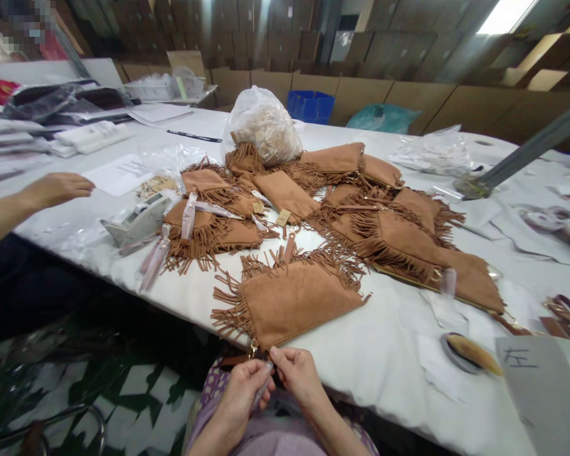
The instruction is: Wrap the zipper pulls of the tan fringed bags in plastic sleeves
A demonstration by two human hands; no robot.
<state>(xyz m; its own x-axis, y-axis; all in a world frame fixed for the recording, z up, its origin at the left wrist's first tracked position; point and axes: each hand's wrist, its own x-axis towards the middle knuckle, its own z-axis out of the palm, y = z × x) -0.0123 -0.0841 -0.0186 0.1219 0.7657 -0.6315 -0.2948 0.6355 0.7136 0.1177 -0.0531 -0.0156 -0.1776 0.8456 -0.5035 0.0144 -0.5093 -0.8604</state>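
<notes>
A tan fringed pouch (299, 294) lies flat at the table's front edge, its near corner toward me. At that corner hang a gold clasp (253, 348) and a brown strap (234, 361). My left hand (244, 391) is closed just below the corner, with a pale, see-through plastic strip (262, 384) between thumb and fingers. My right hand (300, 375) pinches beside it, its thumb and forefinger close to the pouch corner. What those right fingertips grip is too small and dark to make out.
More fringed pouches (408, 240) are heaped beyond. A tape dispenser (140, 218) stands left, near a co-worker's hand (59, 190). A stuffed plastic bag (263, 123) sits behind the heap. A tape roll (465, 353) and a grey-white box (546, 386) are at right. A metal pole (527, 149) rises from the table.
</notes>
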